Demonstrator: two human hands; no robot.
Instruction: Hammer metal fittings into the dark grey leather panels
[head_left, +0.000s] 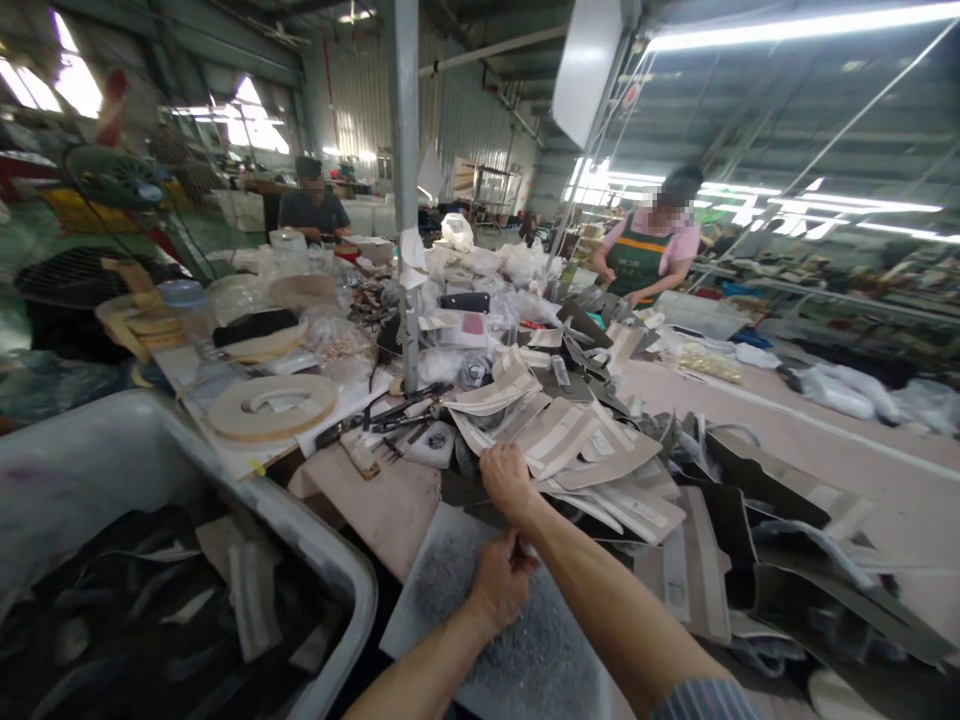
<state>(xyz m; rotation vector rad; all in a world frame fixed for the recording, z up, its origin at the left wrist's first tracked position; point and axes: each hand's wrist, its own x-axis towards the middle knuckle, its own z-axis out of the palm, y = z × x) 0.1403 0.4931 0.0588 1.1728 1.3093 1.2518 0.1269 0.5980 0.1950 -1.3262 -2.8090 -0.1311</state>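
My right hand reaches over to the near left edge of a heap of flat beige pieces. Its fingers are curled closed on the edge of a beige piece with a pale strip along it. Below it, my left hand is closed in a pinch; a small whitish bit shows at the fingertips, too little to name. Under the left hand lies a grey speckled board, partly hidden by both forearms.
A large plastic bin with dark and beige pieces stands at left. Scissors-like tools and a tape roll lie beyond. Dark curved pieces spread at right. A metal post rises mid-table. Two people work across the table.
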